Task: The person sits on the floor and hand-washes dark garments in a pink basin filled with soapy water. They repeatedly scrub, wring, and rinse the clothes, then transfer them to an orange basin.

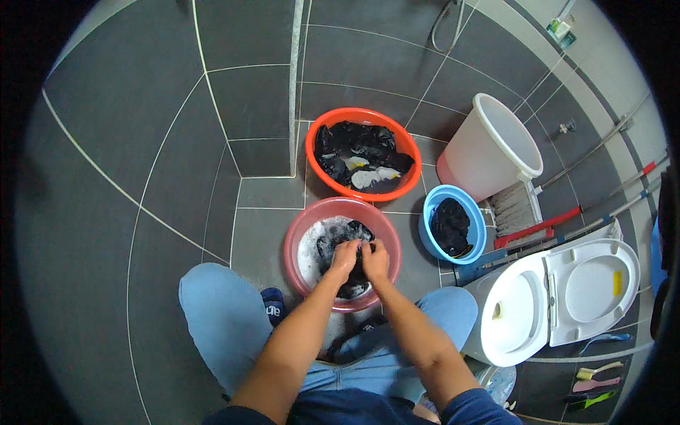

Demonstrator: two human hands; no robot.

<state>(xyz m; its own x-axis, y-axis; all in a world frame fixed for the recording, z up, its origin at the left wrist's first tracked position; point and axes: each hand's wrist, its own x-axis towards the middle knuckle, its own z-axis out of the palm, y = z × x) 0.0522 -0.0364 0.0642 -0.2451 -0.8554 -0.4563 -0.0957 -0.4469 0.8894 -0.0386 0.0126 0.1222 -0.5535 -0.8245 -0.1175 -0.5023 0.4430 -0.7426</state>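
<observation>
A pink basin stands on the floor between my knees, with white suds inside. Both my hands are over it, gripping a wet black cloth garment whose exact kind I cannot make out. My left hand is closed on the cloth, and close beside it my right hand is closed on it too. Part of the garment lies in the suds, and folds of it show between and around the hands. Just beyond, an orange-red basin holds more dark cloth with some white and yellow parts in water.
On the right, a small blue basin holds dark cloth. Behind it a large white bucket stands tilted in view, next to a broom and several poles. A toilet with raised lid is at my right; brushes hang below it in view.
</observation>
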